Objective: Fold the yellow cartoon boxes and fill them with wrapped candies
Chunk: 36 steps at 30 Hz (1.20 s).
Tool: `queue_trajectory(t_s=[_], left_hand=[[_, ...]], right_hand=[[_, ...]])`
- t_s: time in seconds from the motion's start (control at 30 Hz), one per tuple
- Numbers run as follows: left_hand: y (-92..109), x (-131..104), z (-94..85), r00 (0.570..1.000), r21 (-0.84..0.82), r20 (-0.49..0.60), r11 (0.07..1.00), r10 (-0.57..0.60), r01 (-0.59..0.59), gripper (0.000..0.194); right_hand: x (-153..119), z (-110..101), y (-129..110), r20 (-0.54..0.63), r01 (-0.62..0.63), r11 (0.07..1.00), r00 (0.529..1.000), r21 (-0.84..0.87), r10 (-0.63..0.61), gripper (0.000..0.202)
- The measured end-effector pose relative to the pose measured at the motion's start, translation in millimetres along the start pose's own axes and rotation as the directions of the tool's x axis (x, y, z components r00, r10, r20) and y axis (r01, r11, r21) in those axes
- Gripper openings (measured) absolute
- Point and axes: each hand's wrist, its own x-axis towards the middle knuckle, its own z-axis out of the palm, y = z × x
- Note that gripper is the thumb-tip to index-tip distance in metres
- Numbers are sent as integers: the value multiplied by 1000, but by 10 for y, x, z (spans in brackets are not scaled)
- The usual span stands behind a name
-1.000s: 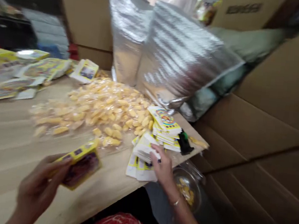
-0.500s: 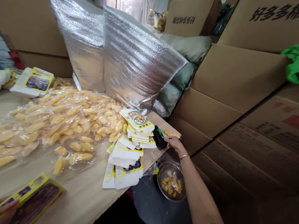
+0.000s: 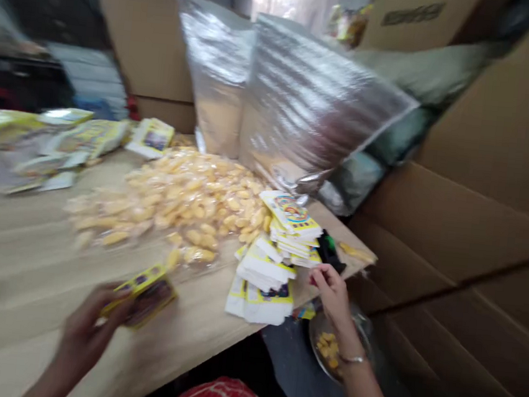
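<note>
Bare wooden table [image 3: 25,250] lies open at the near left, giving clear passage. The sweets heap [image 3: 175,202] blocks the centre. Packet stacks [image 3: 277,256] crowd the right corner, with a black-green tool [image 3: 330,252] just beside them. Foil bags [image 3: 292,101] wall off the back edge. Cardboard boxes [image 3: 478,213] close in the right side. A bowl [image 3: 330,342] sits below the table's corner.

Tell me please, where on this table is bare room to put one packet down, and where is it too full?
Bare wood lies on the table between the pile of yellow snacks and the near edge, left of the left hand holding a yellow packet. A small patch also shows between that packet and the stack of flat packets. Crowded: the right corner around the right hand.
</note>
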Motion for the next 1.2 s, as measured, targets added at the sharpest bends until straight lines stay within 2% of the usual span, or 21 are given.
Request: queue_trajectory(t_s=[0.07, 0.1, 0.17, 0.23, 0.27, 0.3, 0.37, 0.43, 0.47, 0.53, 0.6, 0.67, 0.73, 0.8, 0.87, 0.9, 0.97, 1.03, 1.07, 1.13, 1.2], left_hand=[[143, -52, -11, 1000, -60, 5, 998, -14, 14, 10], [176, -50, -4, 1000, -86, 9, 996, -16, 16, 8], [190, -29, 9, 1000, -69, 11, 997, -24, 25, 6], [183, -17, 10, 1000, -51, 14, 998, -25, 26, 5], [183, -19, 7, 1000, -51, 15, 998, -23, 24, 5], [187, -24, 1, 1000, -56, 19, 998, -19, 20, 5], [200, -35, -18, 999, -70, 36, 997, -10, 12, 7], [206, -46, -39, 997, -90, 73, 996, 5, 2, 9], [202, -54, -43, 995, -103, 95, 995, 10, -1, 9], [173, -91, -23, 994, -132, 111, 991, -16, 30, 8], [116, -165, 42, 994, -153, 74, 984, -81, 92, 14], [45, -266, 134, 984, -150, 20, 973, -175, 176, 31], [-18, -362, 201, 964, -87, 11, 960, -266, 266, 41], [-49, -421, 197, 940, -7, 10, 940, -342, 342, 41], [-37, -432, 109, 933, 165, -1, 920, -361, 356, 39], [-16, -425, 41, 930, 286, 25, 894, -368, 346, 40], [44, -398, -114, 890, 536, 182, 801, -418, 267, 48], [96, -378, -262, 791, 628, 386, 764, -475, 152, 61], [108, -377, -322, 752, 622, 448, 772, -484, 126, 67], [99, -403, -399, 742, 598, 474, 792, -474, 124, 74], [54, -457, -408, 768, 598, 435, 789, -470, 144, 76]], right_hand=[[-222, 737, -290, 226, -51, 975, 974, 216, 0, 26], [-355, 1112, -449, 355, -110, 947, 935, 301, -4, 27], [-614, 1794, -752, 585, -282, 857, 810, 431, -27, 51], [-793, 2321, -975, 686, -426, 772, 727, 472, -19, 80], [-838, 2516, -1043, 694, -462, 756, 720, 464, 15, 88], [-858, 2662, -1085, 674, -468, 766, 736, 441, 62, 89], [-840, 2817, -1105, 594, -401, 845, 794, 354, 128, 79], [-787, 2829, -1086, 550, -289, 929, 826, 232, 120, 63], [-756, 2801, -1074, 561, -242, 953, 822, 182, 102, 57], [-696, 2723, -1051, 631, -182, 975, 773, 123, 65, 53], [-646, 2663, -1016, 693, -115, 987, 721, 110, 7, 54], [-619, 2649, -948, 691, 26, 996, 719, 87, -79, 52], [-618, 2669, -839, 655, 236, 972, 736, -7, -174, 51], [-617, 2673, -706, 656, 450, 883, 709, -137, -259, 47], [-561, 2602, -592, 665, 573, 791, 678, -212, -313, 37], [-493, 2524, -559, 644, 591, 772, 689, -233, -332, 29], [-246, 2276, -551, 523, 560, 775, 773, -295, -359, 22], [165, 1944, -586, 344, 494, 754, 864, -433, -369, 25], [417, 1772, -595, 263, 464, 704, 885, -537, -384, 26], [935, 1466, -555, 179, 398, 546, 894, -737, -410, 28], [1346, 1251, -441, 166, 294, 375, 927, -879, -337, 38]])
